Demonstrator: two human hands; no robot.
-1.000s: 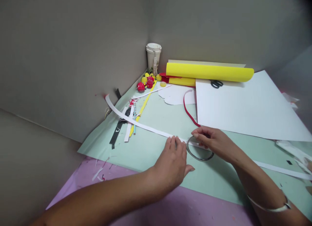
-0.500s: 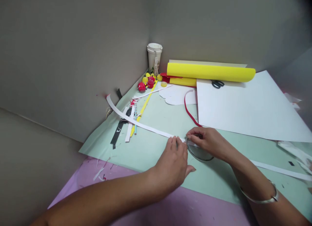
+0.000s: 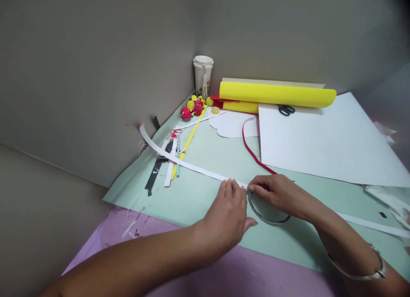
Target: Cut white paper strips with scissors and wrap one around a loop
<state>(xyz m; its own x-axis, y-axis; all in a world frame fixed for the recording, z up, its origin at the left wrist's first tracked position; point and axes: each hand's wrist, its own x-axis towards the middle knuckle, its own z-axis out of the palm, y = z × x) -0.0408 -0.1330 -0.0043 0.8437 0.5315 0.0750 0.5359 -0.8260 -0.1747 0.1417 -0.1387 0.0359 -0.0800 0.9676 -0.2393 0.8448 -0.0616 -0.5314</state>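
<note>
A long white paper strip (image 3: 198, 170) runs from the left wall across the green sheet to my hands. Flat on it lies my left hand (image 3: 229, 211), fingers stretched forward and thumb out to the side, the fingertips pressing the strip. My right hand (image 3: 272, 192) pinches a thin dark ring (image 3: 270, 221) at the strip, just right of my left fingertips. Part of the ring is hidden behind that hand. A red strip (image 3: 253, 154) curves behind my right hand. Another length of white strip (image 3: 371, 223) shows beyond my right wrist.
Black scissors (image 3: 286, 110) lie on large white card (image 3: 326, 147), beside a yellow roll (image 3: 275, 93). A lidded cup (image 3: 203, 73) stands in the corner, near small red and yellow balls (image 3: 192, 109). Black strips (image 3: 155, 175) and paper scraps lie at left.
My right hand and the ring have shifted a little right and toward me. My left hand stays in place on the strip.
</note>
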